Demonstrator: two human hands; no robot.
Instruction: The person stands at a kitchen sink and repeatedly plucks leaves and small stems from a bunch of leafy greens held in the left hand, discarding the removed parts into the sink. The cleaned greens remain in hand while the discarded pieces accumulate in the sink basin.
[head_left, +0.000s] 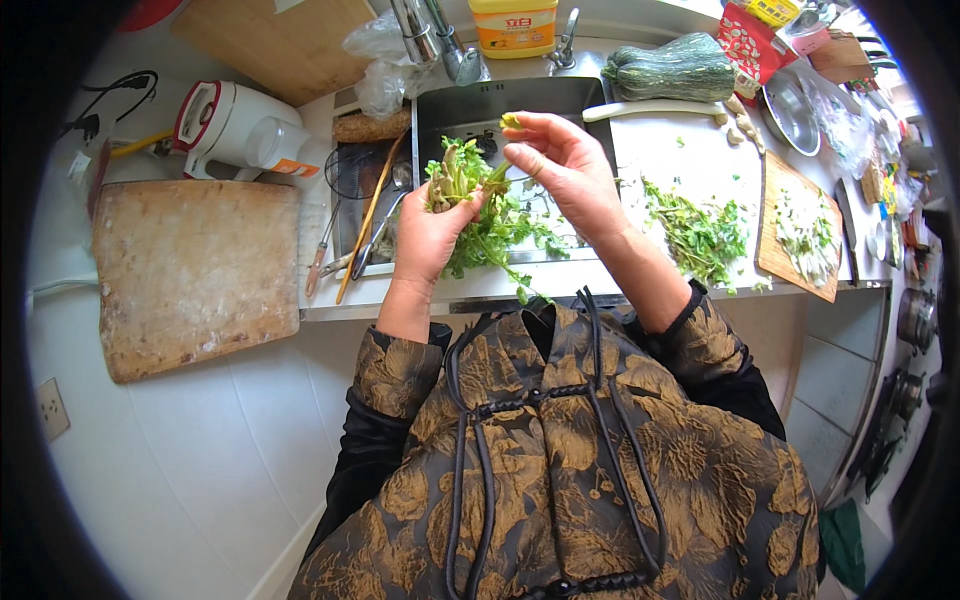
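My left hand (435, 231) grips a bunch of leafy green herbs (480, 240), stem ends up, over the front edge of the sink (510, 94). The leaves hang down towards me. Just right of the bunch, my right hand (559, 161) is raised above the sink, a small yellowish leaf (511, 120) pinched between thumb and fingertips. Loose green bits lie in the sink. A pile of green herbs (697, 232) rests on the white counter to the right. Beyond it, chopped pale green pieces (806, 236) lie on a small wooden cutting board (774, 217).
A knife (847, 225) lies beside the small board. Behind are a large green squash (675, 67), a white-handled tool (652, 110), a metal bowl (791, 112) and the faucet (416, 34). Left are utensils, a white appliance (232, 120) and a large wooden board (199, 277).
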